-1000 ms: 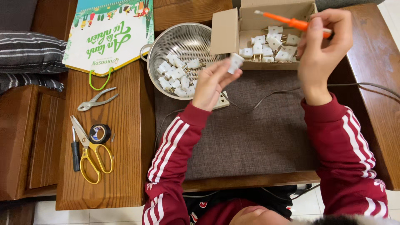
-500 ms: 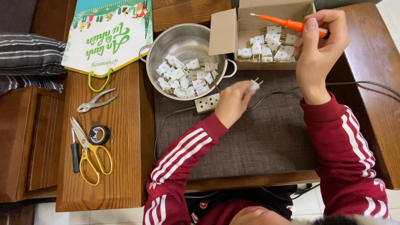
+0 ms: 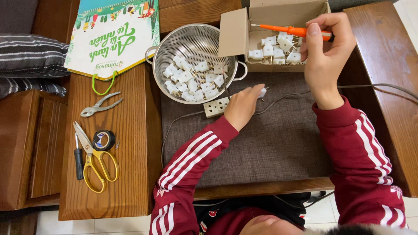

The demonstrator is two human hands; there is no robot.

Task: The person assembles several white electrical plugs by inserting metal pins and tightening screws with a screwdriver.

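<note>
The left hand point(image 3: 242, 105) grips a white plastic plug point(image 3: 261, 92) on the grey mat point(image 3: 278, 143); the right hand point(image 3: 324, 52) holds an orange-handled screwdriver point(image 3: 289, 30); many plugs wait in the steel colander point(image 3: 191, 45), others already fill the cardboard box point(image 3: 235, 32)

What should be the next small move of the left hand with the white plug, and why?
Probably push the white plug into the white socket strip: the left hand holds it right beside the strip, while the right hand keeps the orange screwdriver raised above the box.
</note>
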